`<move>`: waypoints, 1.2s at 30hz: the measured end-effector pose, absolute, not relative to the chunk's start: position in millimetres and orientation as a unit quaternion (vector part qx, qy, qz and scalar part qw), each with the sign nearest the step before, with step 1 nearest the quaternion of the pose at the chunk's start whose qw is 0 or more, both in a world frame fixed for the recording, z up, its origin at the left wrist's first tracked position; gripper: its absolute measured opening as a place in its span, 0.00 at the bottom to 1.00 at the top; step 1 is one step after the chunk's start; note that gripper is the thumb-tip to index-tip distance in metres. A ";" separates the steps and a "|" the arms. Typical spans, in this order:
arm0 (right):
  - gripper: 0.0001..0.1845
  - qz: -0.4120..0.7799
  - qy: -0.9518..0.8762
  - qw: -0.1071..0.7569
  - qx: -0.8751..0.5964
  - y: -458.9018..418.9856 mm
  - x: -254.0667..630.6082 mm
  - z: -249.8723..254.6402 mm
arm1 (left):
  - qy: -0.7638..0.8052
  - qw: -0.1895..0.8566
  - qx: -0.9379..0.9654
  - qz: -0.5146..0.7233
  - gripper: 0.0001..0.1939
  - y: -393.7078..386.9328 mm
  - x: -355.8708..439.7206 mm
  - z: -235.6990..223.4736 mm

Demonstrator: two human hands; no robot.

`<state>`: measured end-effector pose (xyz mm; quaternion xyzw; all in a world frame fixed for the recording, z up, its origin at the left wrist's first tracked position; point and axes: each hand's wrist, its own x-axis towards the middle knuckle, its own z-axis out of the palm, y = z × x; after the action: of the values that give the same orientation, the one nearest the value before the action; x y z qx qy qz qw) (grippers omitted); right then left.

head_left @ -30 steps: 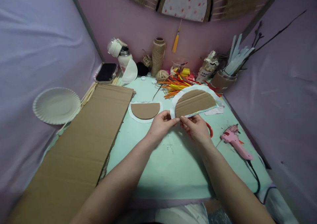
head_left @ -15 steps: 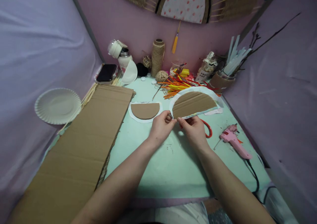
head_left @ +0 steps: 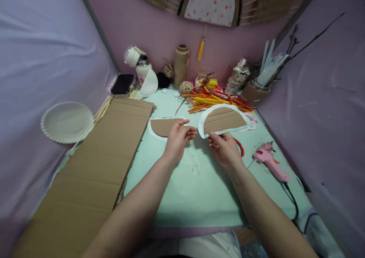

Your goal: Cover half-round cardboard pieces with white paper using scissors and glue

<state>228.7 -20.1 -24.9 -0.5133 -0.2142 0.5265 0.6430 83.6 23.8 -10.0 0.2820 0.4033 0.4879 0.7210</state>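
Observation:
My right hand (head_left: 224,147) pinches the lower edge of a larger cardboard half-circle (head_left: 225,120) with a white border, held tilted a little above the table. My left hand (head_left: 180,138) is off it, fingers apart and holding nothing. It partly covers a smaller cardboard half-circle (head_left: 159,127), also white-edged, lying on the table. Behind my right hand shows the red handle of what look like scissors (head_left: 240,147); the rest is hidden.
A long cardboard sheet (head_left: 105,166) covers the left side, beside a paper plate (head_left: 67,121). To the right lies a pink glue gun (head_left: 270,161) with its cord. Orange and yellow strips (head_left: 208,100), a twine spool (head_left: 181,66) and a bottle (head_left: 144,69) stand or lie at the back.
My left hand has let go of the larger half-circle and moved left, its fingers opening, over the smaller one. My right hand keeps hold, and the piece has shifted slightly.

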 end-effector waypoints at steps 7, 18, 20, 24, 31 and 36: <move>0.20 0.550 -0.229 0.644 -0.480 -23.6 221.4 -26.7 | 0.287 0.802 0.398 0.340 0.19 9.2 95.6 -22.2; 0.21 0.513 -0.200 0.670 -0.498 -19.0 242.2 -19.2 | 0.359 0.767 0.201 0.492 0.13 27.9 82.1 -17.2; 0.21 0.520 -0.195 0.669 -0.493 -19.1 242.9 -17.6 | 0.315 0.781 0.200 0.501 0.15 27.0 79.7 -14.5; 0.23 0.565 -0.180 0.663 -0.457 -22.5 232.4 -15.2 | 0.215 0.823 0.244 0.465 0.23 15.0 89.9 -15.2; 0.19 0.589 -0.245 0.584 -0.502 -24.7 224.4 -20.2 | 0.287 0.777 0.230 0.511 0.18 12.3 101.4 -23.1; 0.16 0.493 -0.280 0.613 -0.551 -22.4 231.9 -27.0 | 0.313 0.796 0.224 0.467 0.16 16.6 94.6 -21.8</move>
<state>231.9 -22.4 -27.0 -0.5508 -0.2801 0.4928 0.6127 94.6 16.6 -21.8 0.2235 0.3128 0.4670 0.7963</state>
